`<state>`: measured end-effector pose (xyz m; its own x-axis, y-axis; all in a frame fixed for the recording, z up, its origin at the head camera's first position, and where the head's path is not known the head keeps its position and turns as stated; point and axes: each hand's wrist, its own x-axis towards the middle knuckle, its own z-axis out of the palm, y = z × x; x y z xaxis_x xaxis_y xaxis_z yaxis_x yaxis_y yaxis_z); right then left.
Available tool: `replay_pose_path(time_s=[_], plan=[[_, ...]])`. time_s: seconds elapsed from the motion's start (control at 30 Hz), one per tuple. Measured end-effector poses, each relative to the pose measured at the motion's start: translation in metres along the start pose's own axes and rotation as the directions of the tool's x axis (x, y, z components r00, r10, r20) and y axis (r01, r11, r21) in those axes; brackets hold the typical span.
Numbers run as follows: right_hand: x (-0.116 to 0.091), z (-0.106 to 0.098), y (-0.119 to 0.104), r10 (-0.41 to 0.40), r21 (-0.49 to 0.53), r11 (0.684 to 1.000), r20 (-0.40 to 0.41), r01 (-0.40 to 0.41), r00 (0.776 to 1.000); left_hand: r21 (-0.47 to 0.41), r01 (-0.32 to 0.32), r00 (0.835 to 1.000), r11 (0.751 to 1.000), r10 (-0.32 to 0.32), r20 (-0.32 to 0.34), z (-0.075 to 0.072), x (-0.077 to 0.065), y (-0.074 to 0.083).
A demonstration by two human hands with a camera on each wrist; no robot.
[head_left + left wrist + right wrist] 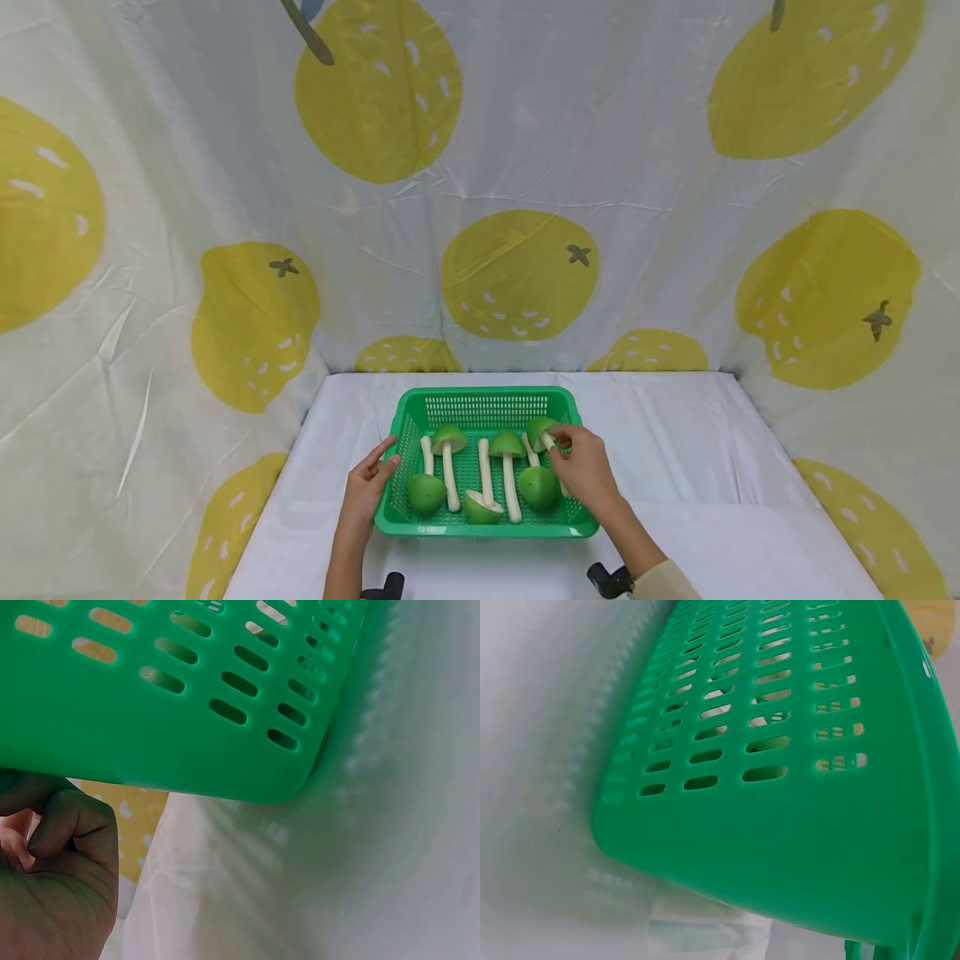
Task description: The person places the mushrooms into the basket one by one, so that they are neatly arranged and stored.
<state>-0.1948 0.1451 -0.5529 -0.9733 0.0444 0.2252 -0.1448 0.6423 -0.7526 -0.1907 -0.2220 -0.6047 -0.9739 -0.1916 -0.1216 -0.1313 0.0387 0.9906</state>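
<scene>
A green plastic basket [480,531] holds several mushrooms with green rounded caps and long white stems, laid side by side with caps facing alternate ways. My right hand [585,467] reaches over the basket's right side and pinches the white stem of a mushroom [542,432] at the far right, just below its cap. Close by lies another mushroom [539,489] with its cap toward me. On the left, my left hand [365,492] grips the basket's side rim, thumb over the edge; its curled fingers [71,825] show against the basket in the left wrist view.
The basket stands on a table covered with white cloth [675,450]. A white curtain printed with yellow lemons [521,275] encloses the back and both sides. In the right wrist view, the slotted basket wall [780,840] fills most of the picture and hides the hand.
</scene>
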Motion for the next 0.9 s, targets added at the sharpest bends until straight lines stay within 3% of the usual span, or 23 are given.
replay_pose_path(time_s=[0.3,0.43,0.6,0.7,0.9], plan=[[-0.006,-0.006,0.008,-0.059,-0.007,0.998,-0.045,0.059,0.997,0.037,-0.008,1.000,0.999,0.008,0.005,0.000,-0.002,0.001],[-0.007,-0.010,0.011,-0.086,0.024,0.996,-0.066,0.088,0.994,0.135,-0.056,0.998,0.989,0.061,-0.032,0.000,-0.003,0.000],[-0.003,-0.018,0.019,-0.111,0.068,0.991,-0.086,0.117,0.990,0.277,-0.123,0.985,0.953,0.152,-0.086,-0.001,-0.001,-0.001],[-0.001,-0.023,0.026,-0.131,0.088,0.986,-0.098,0.140,0.987,0.325,-0.159,0.980,0.932,0.188,-0.059,-0.003,-0.002,0.002],[-0.001,-0.038,0.042,-0.160,0.071,0.983,-0.117,0.169,0.980,0.403,-0.195,0.979,0.894,0.199,0.032,-0.012,-0.004,0.011]])
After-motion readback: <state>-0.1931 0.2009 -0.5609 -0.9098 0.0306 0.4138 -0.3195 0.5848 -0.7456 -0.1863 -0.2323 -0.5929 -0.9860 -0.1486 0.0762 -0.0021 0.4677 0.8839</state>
